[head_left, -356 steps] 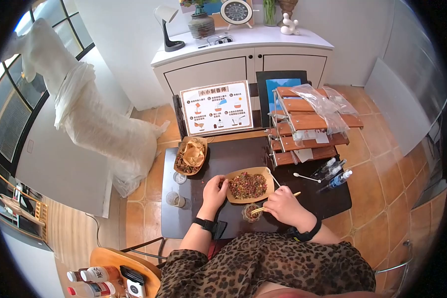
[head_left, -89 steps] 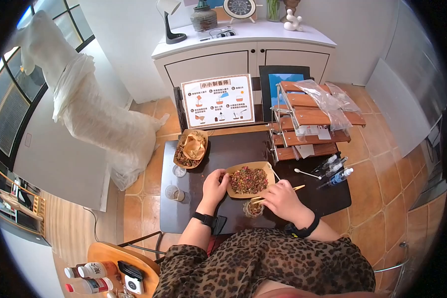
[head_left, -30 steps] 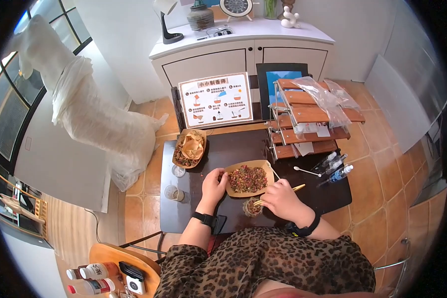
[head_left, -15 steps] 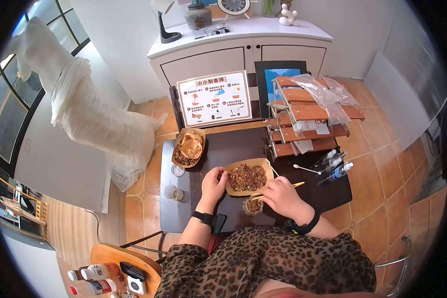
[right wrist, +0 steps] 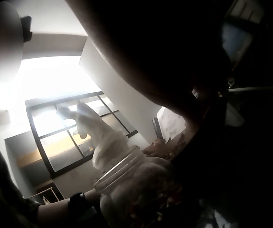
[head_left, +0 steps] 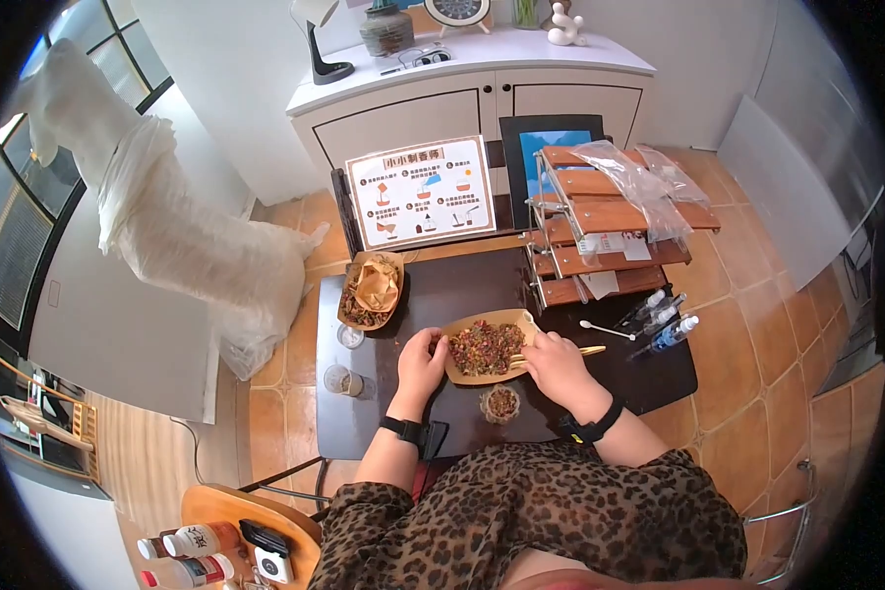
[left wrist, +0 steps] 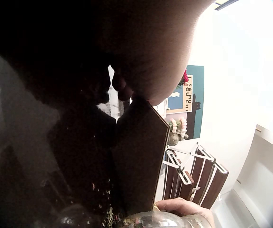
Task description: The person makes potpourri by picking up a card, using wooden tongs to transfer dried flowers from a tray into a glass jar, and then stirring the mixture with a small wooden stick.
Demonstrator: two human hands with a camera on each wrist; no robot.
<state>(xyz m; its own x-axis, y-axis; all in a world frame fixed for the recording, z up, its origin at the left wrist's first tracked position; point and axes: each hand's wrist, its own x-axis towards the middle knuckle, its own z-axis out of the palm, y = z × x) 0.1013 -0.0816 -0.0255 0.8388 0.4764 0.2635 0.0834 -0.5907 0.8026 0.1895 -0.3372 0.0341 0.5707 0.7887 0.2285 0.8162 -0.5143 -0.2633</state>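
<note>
One dark table (head_left: 447,280), tiled floor (head_left: 733,344), white cabinet (head_left: 403,118) behind, left fingers (head_left: 440,348) pinching paper tray (head_left: 506,317), right fingers (head_left: 536,352) gripping tweezers (head_left: 592,350)

Paper trays, a jar and small bottles share a dark tabletop (head_left: 462,285).
A paper tray (head_left: 509,316) of multicoloured dried bits sits at the centre, with a clear jar (head_left: 500,417) at 6 o'clock. A second tray (head_left: 396,303) rests at 10 o'clock; a small clear dish (head_left: 350,337) and clear cup (head_left: 345,382) stand near 9. A white spoon (head_left: 608,329) and bottles (head_left: 669,334) occupy 3 o'clock, a wooden rack (head_left: 587,214) the 1 o'clock edge.
</note>
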